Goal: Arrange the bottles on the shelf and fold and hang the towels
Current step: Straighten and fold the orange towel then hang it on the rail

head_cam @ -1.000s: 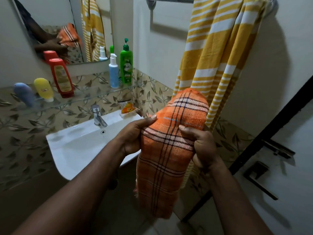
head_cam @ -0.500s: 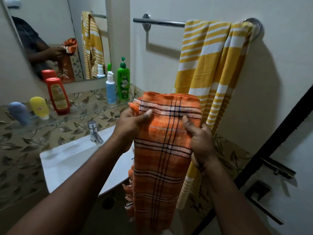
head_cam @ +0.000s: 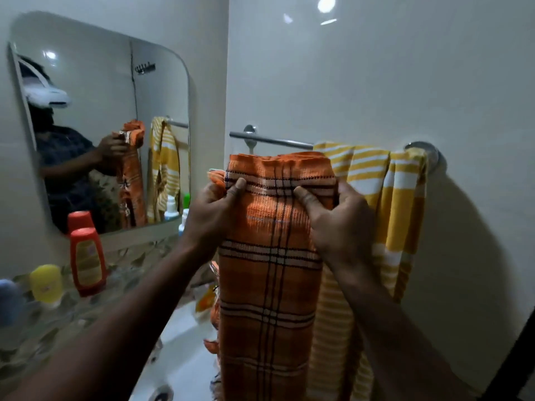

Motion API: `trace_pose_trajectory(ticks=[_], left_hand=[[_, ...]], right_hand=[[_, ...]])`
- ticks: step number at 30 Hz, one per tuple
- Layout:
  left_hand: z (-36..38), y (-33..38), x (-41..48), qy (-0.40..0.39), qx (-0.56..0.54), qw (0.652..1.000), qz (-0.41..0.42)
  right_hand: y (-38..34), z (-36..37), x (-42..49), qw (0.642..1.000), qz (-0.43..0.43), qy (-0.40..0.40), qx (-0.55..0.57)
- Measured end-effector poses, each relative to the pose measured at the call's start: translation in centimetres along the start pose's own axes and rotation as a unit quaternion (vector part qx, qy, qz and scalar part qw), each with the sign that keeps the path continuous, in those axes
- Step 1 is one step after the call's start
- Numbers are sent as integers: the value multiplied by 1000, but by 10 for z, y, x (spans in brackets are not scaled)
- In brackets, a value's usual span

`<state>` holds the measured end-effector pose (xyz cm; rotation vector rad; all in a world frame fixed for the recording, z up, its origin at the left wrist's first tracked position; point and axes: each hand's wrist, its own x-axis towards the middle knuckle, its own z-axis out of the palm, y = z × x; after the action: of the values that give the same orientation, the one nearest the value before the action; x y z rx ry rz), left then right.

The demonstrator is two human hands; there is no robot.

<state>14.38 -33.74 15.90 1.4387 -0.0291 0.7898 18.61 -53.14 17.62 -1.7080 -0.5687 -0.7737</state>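
Two hands hold a folded orange checked towel (head_cam: 269, 285) up in front of the wall. The left hand (head_cam: 214, 209) grips its upper left edge with the thumb laid across the front, and the right hand (head_cam: 338, 224) grips the upper right edge the same way, fingers curled behind the cloth. The towel's top fold sits just below the bare stretch of the chrome towel rail (head_cam: 269, 140); whether it touches the bar cannot be told. The rest hangs straight down over the white sink (head_cam: 185, 351). Just beside it on the right, a yellow-and-white striped towel (head_cam: 385, 192) is draped over the rail's right end. On the glass shelf (head_cam: 66, 319) under the mirror (head_cam: 101, 96), at the left, stand a red bottle (head_cam: 86, 259), a yellow bottle (head_cam: 46, 280) beside it and a blurred blue bottle (head_cam: 8, 302) at the frame edge. The mirror reflects both towels.
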Motion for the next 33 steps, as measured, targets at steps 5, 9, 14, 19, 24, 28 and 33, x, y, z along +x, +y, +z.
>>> trace_pose_trajectory(ticks=[5, 9, 14, 19, 24, 28, 33], left_hand=[[-11, 19, 109, -3, -25, 999, 31], [-10, 20, 195, 8, 54, 995, 85], [7, 27, 271, 11, 295, 939, 176], [16, 11, 315, -17, 361, 915, 177], [20, -3, 333, -58, 386, 910, 139], [23, -3, 335, -64, 465, 873, 132], [31, 7, 335, -92, 547, 823, 123]], right_hand=[[-31, 46, 76, 984, -128, 84, -91], [-38, 82, 139, 966, -132, 73, -212], [-46, 112, 196, 928, -108, 61, -352], [-33, 138, 229, 884, -72, 5, -463], [-24, 145, 230, 816, -49, -20, -576], [-29, 147, 222, 783, -99, 4, -614], [-29, 165, 206, 825, -154, -156, -521]])
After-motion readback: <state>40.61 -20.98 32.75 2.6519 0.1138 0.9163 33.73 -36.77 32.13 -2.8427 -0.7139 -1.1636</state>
